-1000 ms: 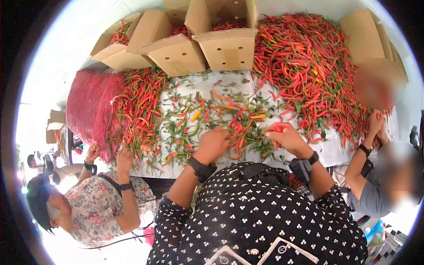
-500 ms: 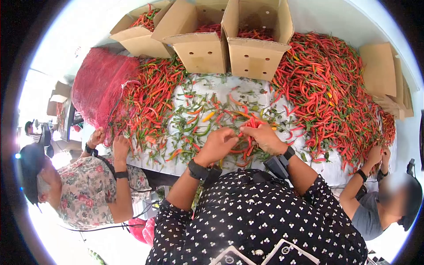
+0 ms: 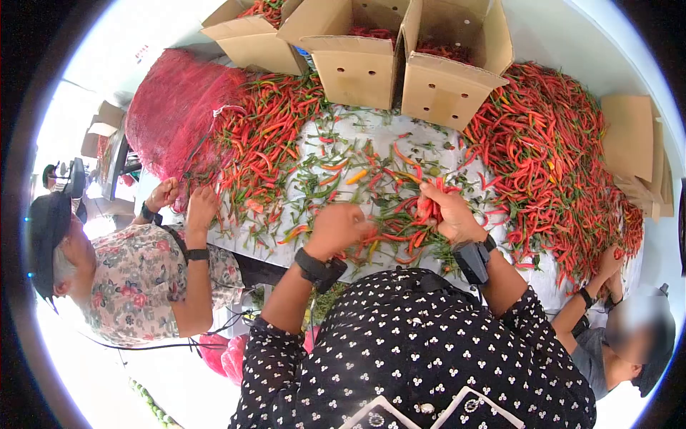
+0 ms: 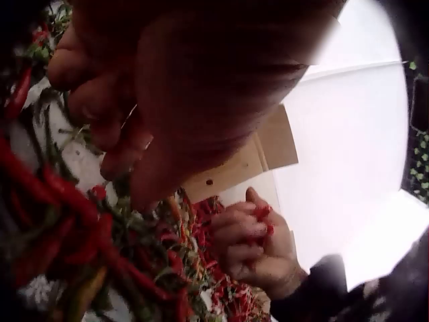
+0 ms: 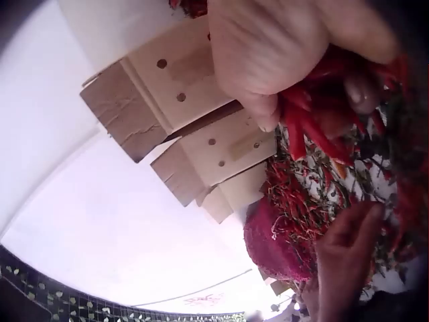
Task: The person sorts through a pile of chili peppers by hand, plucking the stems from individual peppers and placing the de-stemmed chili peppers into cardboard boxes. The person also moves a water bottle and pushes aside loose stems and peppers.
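Observation:
My right hand (image 3: 456, 214) grips a bunch of red chillies (image 5: 310, 127) above the table; their tips poke out below the fingers in the right wrist view. To its left, my left hand (image 3: 337, 230), blurred in the head view, hovers low over loose chillies (image 4: 80, 208). Its fingers are loosely bent, and no chilli shows between them in the left wrist view. Around both hands, red, orange and green chillies lie scattered among green stems (image 3: 318, 187) on the white-covered table (image 3: 314, 136). A yellow-orange chilli (image 3: 356, 176) lies beyond the left hand.
Open cardboard boxes (image 3: 357, 79) with chillies inside line the back. A large chilli heap (image 3: 547, 164) is at right, a smaller heap (image 3: 275, 118) and red mesh sack (image 3: 171, 114) at left. One person (image 3: 150, 286) works at left, another (image 3: 597, 314) at right.
My hands came together over the chillies half a second ago and are now apart. The left has drawn away leftward; the right still holds the bunch. The head view has shifted.

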### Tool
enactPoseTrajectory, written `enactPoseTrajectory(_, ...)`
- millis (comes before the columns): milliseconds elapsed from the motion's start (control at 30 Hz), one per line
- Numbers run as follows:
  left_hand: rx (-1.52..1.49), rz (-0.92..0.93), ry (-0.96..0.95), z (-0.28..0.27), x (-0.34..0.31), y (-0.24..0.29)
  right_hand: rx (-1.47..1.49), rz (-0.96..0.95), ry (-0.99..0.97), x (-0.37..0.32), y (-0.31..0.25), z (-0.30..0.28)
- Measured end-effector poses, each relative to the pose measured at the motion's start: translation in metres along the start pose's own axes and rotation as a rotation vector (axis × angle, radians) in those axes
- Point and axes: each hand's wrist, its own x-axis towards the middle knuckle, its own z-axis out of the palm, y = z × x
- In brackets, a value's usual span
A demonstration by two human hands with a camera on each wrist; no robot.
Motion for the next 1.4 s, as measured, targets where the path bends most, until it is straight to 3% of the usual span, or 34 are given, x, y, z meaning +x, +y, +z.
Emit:
enactPoseTrajectory(167,0.069,0.098,-0.017,0.032,0.003,-0.012,-0.039,0.119,-0.158,0.007,0.018,-0.005)
enactPoseTrajectory(233,-0.305,0.012,0.024,0.027,0.011,-0.017,-0.034,0.146,-0.168,0.008,0.023,-0.003)
enactPoseTrajectory(267,-0.305,0.018,0.03,0.023,0.014,-0.02,-0.056,0.119,-0.174,0.009,0.026,-0.001)
enactPoseTrajectory(333,-0.927,-0.232,-0.13,0.013,0.018,-0.02,-0.122,0.117,-0.175,0.004,0.019,0.007)
enactPoseTrajectory(467,-1.155,-0.309,-0.209,-0.004,0.014,0.004,-0.159,0.119,-0.17,0.0,0.01,0.03)
enactPoseTrajectory(567,-1.206,-0.213,-0.242,-0.004,0.012,0.012,-0.21,0.092,-0.204,0.008,0.016,0.031)
enactPoseTrajectory(767,-1.018,-0.168,-0.209,-0.012,0.008,0.025,-0.241,0.034,-0.199,0.007,0.019,0.03)
enactPoseTrajectory(833,-0.917,-0.058,-0.07,-0.011,0.01,0.023,-0.258,0.036,-0.207,0.003,0.015,0.031)
enactPoseTrajectory(900,-0.863,-0.019,-0.088,-0.007,0.013,0.019,-0.274,0.037,-0.213,0.003,0.015,0.028)
enactPoseTrajectory(1033,-0.742,0.075,-0.021,-0.001,0.012,0.024,-0.568,-0.067,-0.299,0.001,0.012,0.03)
enactPoseTrajectory(1067,-0.742,0.073,-0.024,0.0,0.012,0.023,-0.707,-0.126,-0.318,-0.004,0.008,0.033)
enactPoseTrajectory(1133,-1.184,-0.212,-0.238,0.005,0.014,0.013,-0.765,-0.134,-0.339,-0.006,0.004,0.035)
enactPoseTrajectory(1167,-1.185,-0.214,-0.239,0.006,0.017,0.006,-0.826,-0.147,-0.361,-0.007,0.003,0.036)
enactPoseTrajectory(1233,-0.825,-0.224,-0.015,0.003,0.021,-0.003,-0.699,-0.115,-0.321,-0.009,-0.002,0.034)
enactPoseTrajectory(1267,-0.521,-0.135,0.11,0.001,0.019,-0.007,-0.575,-0.086,-0.283,-0.01,-0.004,0.032)
enactPoseTrajectory(1300,-0.522,-0.136,0.112,0.002,0.017,-0.007,-0.576,-0.086,-0.285,-0.009,-0.004,0.028)
enactPoseTrajectory(1367,-0.026,0.067,0.115,0.007,0.008,-0.006,-0.401,-0.08,-0.19,-0.004,0.001,0.018)
enactPoseTrajectory(1400,-0.026,0.064,0.117,0.012,0.004,-0.005,-0.373,-0.058,-0.175,-0.002,0.002,0.017)
